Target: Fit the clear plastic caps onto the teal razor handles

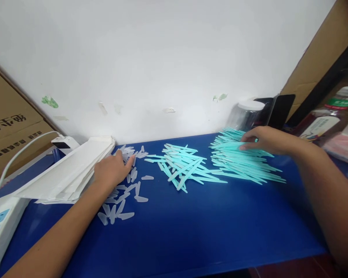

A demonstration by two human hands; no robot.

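Note:
My left hand (111, 168) rests over a scatter of small translucent plastic caps (141, 199) on the blue table. Its thumb stands away from the fingers, whose tips are partly hidden behind the hand; no cap shows in its grasp. On the right, my right hand (261, 139) is at the big pile of turquoise eyebrow razors (243, 166), thumb and fingers curled round a razor near the top. A looser heap of turquoise razors (181, 164), some with pale capped ends, lies between both hands.
White paper envelopes (72, 170) are stacked beside my left forearm, near a white power strip (8, 227) and a small white device (66, 144). Behind the razors stand a white-lidded clear jar (246, 116) and a black phone-like slab (282, 112). A bottle (324, 119) is far right.

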